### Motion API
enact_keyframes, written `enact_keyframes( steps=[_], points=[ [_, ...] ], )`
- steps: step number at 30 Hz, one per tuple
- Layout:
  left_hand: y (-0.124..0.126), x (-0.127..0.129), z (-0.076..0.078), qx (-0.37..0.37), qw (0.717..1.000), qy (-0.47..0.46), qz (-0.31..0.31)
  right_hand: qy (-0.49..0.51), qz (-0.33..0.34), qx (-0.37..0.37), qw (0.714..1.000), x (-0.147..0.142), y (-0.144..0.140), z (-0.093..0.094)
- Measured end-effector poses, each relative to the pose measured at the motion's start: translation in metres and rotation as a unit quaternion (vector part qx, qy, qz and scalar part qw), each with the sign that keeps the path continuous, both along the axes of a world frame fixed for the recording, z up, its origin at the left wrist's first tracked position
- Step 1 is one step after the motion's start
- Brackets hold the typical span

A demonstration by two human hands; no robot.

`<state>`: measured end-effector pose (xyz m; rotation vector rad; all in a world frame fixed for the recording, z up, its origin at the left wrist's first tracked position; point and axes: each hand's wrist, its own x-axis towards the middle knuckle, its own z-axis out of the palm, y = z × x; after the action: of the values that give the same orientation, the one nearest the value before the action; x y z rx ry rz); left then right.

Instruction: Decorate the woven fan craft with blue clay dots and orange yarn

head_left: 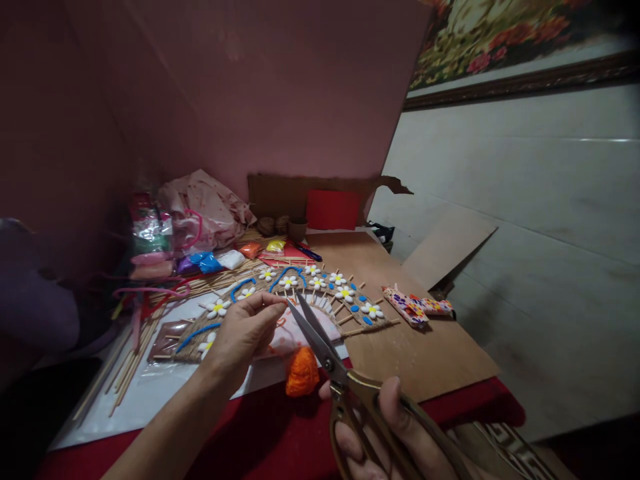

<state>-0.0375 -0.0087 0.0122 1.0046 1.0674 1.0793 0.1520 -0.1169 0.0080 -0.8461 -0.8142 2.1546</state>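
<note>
My right hand (395, 427) grips a pair of scissors (327, 363) by its gold-coloured handles, with the blades slightly apart. The blade tips point up beside the fingertips of my left hand (253, 327). Thumb and forefinger of that hand pinch what looks like the end of an orange yarn strand, very thin there. A ball of orange yarn (303, 372) lies just below the blades. Behind both hands spreads a fan-shaped piece (327, 287) of sticks and twine, decorated with white and yellow flowers and blue shapes. My left hand partly hides it.
Clay packets (207, 261), thin wooden sticks (130, 373) and a pink dotted cloth (200, 203) crowd the left and back. A brown board (410, 360) covers the right side, bearing a floral-patterned packet (407, 307). A small pot (297, 229) and red card (333, 209) stand behind.
</note>
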Motion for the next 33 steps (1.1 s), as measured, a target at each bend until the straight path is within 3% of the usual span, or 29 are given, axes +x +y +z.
enact_keyframes(
  steps=[4, 8, 13, 18, 22, 26, 33],
  points=[
    [0.0, 0.0, 0.0, -0.001, 1.0, -0.005, 0.006, 0.017, -0.049, -0.076, 0.996, -0.001, -0.008, 0.006],
    [0.0, 0.0, -0.001, 0.004, 1.0, -0.005, 0.011, 0.035, -0.056, -0.1, 0.993, -0.001, -0.012, 0.008],
    [0.0, 0.001, 0.0, 0.042, 0.998, 0.041, 0.032, 0.04, -0.054, -0.085, 0.994, 0.0, -0.009, 0.008],
    [-0.002, 0.002, 0.001, 0.099, 0.99, 0.091, 0.048, 0.079, -0.019, -0.048, 0.996, -0.001, -0.001, -0.013],
    [0.0, 0.001, 0.0, 0.07, 0.995, 0.052, 0.043, 0.138, -0.015, -0.042, 0.989, -0.003, 0.001, -0.03],
    [0.0, 0.003, 0.0, 0.009, 1.0, 0.002, 0.01, 0.158, -0.018, -0.036, 0.987, -0.008, 0.0, -0.035],
    [-0.004, 0.003, -0.001, 0.022, 1.0, 0.02, -0.008, 0.167, -0.028, -0.038, 0.985, -0.013, 0.01, -0.033]
  ],
)
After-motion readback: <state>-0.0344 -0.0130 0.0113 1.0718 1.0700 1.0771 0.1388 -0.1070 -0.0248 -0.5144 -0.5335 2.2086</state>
